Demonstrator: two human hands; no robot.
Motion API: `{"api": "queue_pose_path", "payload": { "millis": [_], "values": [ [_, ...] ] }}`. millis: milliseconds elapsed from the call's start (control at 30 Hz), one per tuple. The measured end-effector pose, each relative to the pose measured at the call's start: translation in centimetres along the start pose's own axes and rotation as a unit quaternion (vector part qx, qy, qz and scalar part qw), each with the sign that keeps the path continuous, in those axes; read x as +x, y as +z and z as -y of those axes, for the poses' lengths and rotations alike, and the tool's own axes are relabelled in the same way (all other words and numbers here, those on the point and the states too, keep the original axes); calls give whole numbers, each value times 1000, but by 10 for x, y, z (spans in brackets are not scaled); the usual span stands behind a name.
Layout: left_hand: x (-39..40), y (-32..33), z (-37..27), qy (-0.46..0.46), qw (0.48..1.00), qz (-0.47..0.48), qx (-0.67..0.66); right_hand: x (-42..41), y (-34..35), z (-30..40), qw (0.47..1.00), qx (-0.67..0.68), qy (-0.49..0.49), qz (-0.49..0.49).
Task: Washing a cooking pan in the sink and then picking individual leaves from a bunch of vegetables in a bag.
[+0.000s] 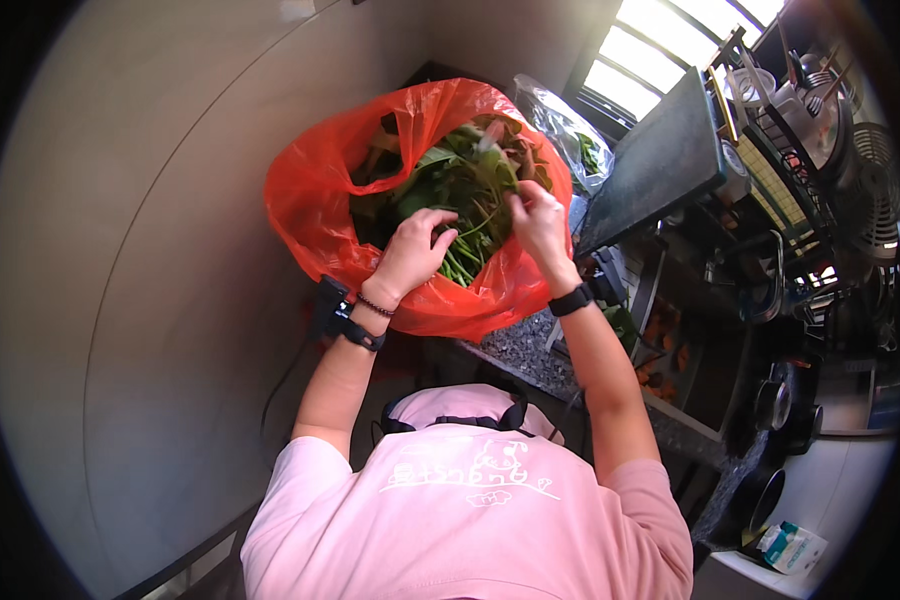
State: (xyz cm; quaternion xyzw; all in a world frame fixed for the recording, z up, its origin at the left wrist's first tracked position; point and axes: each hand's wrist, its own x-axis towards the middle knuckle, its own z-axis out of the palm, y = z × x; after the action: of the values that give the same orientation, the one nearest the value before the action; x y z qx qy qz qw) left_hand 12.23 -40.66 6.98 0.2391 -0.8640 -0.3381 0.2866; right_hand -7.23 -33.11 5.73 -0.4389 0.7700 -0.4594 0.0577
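A large red plastic bag (311, 195) stands open before me, full of leafy green vegetables (457, 172) with thin stems (461, 259). My left hand (416, 251) rests over the bag's near rim, its thumb and forefinger apart above the stems; nothing shows between them. At the right side of the opening, my right hand (538, 217) pinches a slightly blurred leafy green (504, 169). Dark straps with small devices circle both wrists. The lower parts of the greens are hidden in the bag.
Behind the bag lies a clear plastic bag (562, 127) with greens. A dark board (652, 157) stands to the right, near a dish rack (787, 142) with utensils. A sink (712, 382) with orange pieces (664, 352) adjoins the speckled counter (532, 356). A pale wall (172, 225) borders the left.
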Motion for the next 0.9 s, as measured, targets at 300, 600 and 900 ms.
{"api": "queue_pose_path", "payload": {
  "millis": [300, 600, 900],
  "values": [
    [21, 39, -31, -41, 992, -46, -114, 26, -28, 36, 949, 306, 13, 74],
    [28, 44, -18, -169, 903, 90, -384, 11, -39, 7, 972, 182, -24, 144],
    [7, -9, -13, -256, 737, -10, -626, -34, -50, 0, 963, 26, -99, 251]
  ]
}}
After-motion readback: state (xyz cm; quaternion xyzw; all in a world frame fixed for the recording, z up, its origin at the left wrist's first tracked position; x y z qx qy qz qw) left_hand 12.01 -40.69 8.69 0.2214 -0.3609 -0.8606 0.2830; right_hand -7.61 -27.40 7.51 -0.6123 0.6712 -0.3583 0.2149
